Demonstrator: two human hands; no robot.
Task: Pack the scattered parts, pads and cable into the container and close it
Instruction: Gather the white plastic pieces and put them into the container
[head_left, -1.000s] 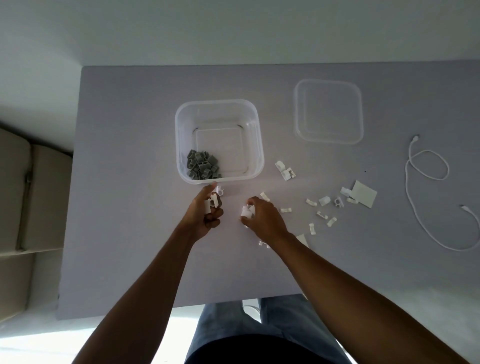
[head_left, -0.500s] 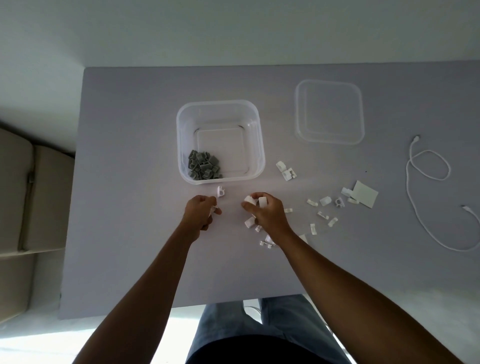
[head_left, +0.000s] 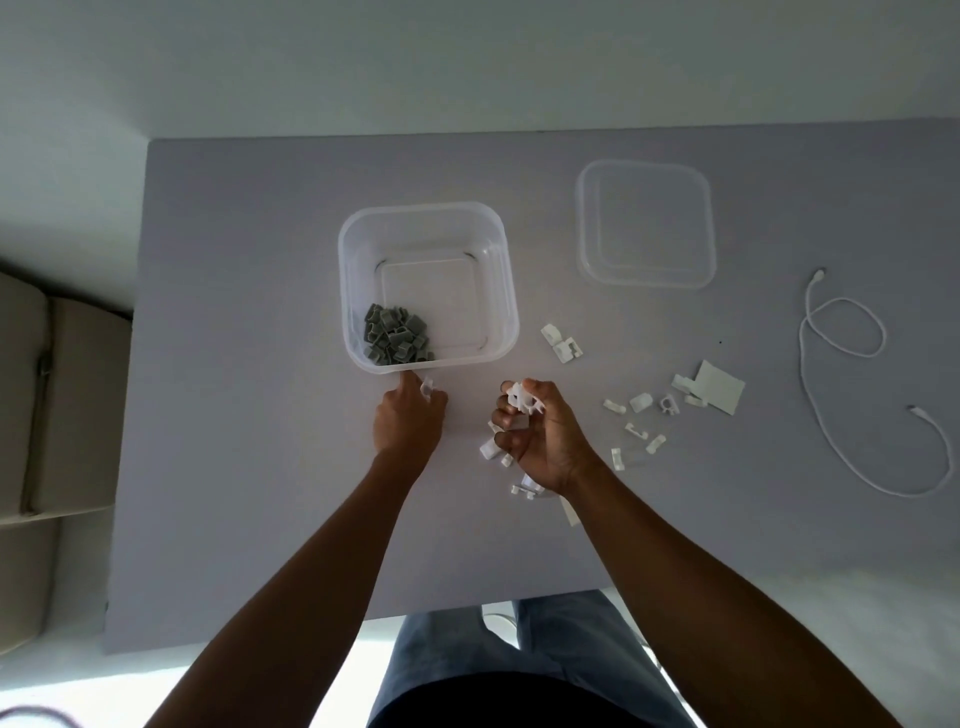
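Note:
A clear square container (head_left: 509, 291) stands open on the grey table, with a heap of grey clips (head_left: 397, 333) in its near left corner. My left hand (head_left: 408, 421) lies just in front of the container and pinches a small white clip (head_left: 426, 387). My right hand (head_left: 540, 431) is raised slightly and grips several white clips (head_left: 522, 401). More white clips (head_left: 636, 415) lie scattered to the right, some under my right hand (head_left: 493, 448). A white pad (head_left: 719, 387) lies further right. A white cable (head_left: 841, 374) is looped at the far right.
The clear lid (head_left: 647, 223) lies flat behind and right of the container. Two white clips (head_left: 561, 343) sit by the container's right side. The table's near edge (head_left: 311, 631) is close to my legs. A beige sofa (head_left: 47, 395) stands to the left.
My right hand has gathered white clips and lifted them off the table. My left hand has stretched forward to the clip by the container's front wall and taken it.

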